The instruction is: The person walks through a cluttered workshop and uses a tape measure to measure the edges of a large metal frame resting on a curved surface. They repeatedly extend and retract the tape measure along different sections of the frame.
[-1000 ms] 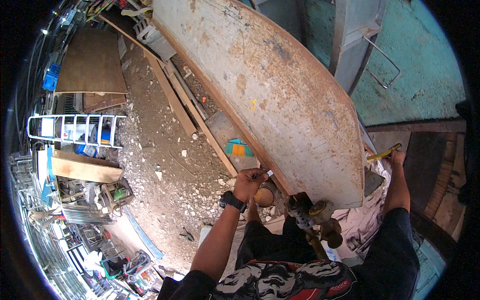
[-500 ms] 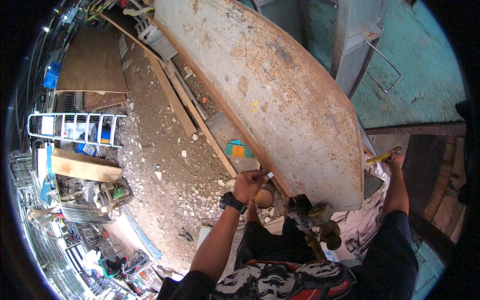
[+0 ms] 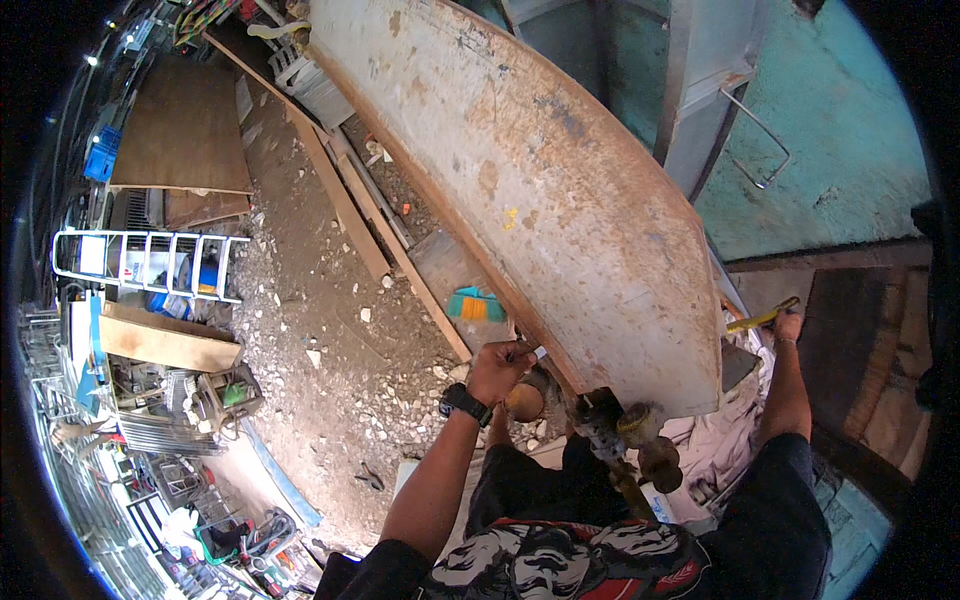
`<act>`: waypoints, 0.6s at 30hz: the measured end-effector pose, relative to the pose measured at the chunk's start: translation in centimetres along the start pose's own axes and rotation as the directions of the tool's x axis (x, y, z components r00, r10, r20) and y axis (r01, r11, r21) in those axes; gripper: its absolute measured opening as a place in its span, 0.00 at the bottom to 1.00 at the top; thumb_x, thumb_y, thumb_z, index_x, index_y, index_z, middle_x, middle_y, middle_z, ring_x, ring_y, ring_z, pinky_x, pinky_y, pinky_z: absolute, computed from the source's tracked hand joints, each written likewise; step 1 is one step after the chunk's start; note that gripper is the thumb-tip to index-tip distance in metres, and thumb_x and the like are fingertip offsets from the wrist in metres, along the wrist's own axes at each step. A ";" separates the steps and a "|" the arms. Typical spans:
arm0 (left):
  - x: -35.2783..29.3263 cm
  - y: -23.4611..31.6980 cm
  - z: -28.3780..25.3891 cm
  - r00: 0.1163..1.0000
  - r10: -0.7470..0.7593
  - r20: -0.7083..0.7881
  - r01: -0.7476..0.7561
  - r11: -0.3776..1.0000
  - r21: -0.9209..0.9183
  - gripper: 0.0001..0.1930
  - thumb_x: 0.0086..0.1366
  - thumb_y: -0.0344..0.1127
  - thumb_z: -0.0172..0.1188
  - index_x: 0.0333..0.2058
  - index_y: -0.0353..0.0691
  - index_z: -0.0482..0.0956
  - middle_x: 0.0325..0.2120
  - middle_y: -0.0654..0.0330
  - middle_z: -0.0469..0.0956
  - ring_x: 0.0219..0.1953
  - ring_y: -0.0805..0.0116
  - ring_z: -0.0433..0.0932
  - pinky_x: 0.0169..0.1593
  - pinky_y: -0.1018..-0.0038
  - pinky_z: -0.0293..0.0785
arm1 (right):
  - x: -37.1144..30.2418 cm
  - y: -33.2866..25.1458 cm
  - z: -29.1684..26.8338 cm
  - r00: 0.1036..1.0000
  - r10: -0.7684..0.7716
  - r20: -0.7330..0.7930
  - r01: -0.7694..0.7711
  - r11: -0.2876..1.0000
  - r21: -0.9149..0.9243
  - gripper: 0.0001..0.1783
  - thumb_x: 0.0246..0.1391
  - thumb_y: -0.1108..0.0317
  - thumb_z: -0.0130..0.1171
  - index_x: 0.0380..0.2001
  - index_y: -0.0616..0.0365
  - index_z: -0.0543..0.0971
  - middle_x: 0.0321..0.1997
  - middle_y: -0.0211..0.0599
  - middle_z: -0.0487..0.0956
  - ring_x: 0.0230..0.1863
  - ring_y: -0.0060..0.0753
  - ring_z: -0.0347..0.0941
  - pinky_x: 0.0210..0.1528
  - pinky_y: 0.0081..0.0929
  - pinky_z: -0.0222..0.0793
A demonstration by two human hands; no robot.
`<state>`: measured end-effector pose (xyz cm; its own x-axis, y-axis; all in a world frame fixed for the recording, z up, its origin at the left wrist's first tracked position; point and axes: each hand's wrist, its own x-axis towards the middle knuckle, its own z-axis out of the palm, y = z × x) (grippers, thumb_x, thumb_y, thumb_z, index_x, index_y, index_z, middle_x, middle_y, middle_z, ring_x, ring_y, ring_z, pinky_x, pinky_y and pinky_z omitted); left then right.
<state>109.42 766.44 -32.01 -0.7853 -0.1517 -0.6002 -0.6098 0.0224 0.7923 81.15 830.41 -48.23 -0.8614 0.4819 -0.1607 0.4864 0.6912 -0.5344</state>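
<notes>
A long metal sheet (image 3: 540, 180), grey and rust-stained with a curved far edge, stretches away from me at waist level. My left hand (image 3: 497, 372), with a dark watch on its wrist, is closed in a pinch at the sheet's near left edge. From its fingertips a small whitish flat piece (image 3: 541, 352) sticks out against that edge. My right hand (image 3: 789, 326) is closed on a yellow stick-shaped tool (image 3: 752, 322) beyond the sheet's right corner; its kind cannot be made out. Close by, between my hands, stands a grimy metal vise (image 3: 600, 420).
Wooden planks (image 3: 405, 265) and a brush with orange and teal bristles (image 3: 475, 305) lie left of the sheet. A white ladder (image 3: 150, 263), boards and clutter line the far left. Stones litter the dirt floor (image 3: 330, 300). On the right is a teal wall (image 3: 830, 170).
The view has shifted slightly. Both hands keep nearly the same places, the left at the sheet's edge and the right with the yellow tool.
</notes>
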 end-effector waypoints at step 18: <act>-1.8 1.9 -2.2 0.981 0.175 -0.089 -0.174 0.985 0.016 0.12 0.65 0.36 0.63 0.43 0.35 0.83 0.30 0.62 0.83 0.25 0.76 0.73 0.31 0.76 0.70 | -6.6 -6.2 -5.3 0.989 0.093 -0.114 -0.085 0.993 0.080 0.24 0.50 0.57 0.62 0.39 0.71 0.77 0.36 0.52 0.80 0.35 0.45 0.79 0.38 0.39 0.75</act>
<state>109.87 764.54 -29.20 -0.8672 -0.2330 -0.4401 -0.4652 0.0639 0.8829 84.60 825.78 -39.50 -0.7899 0.6024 -0.1146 0.5442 0.6025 -0.5837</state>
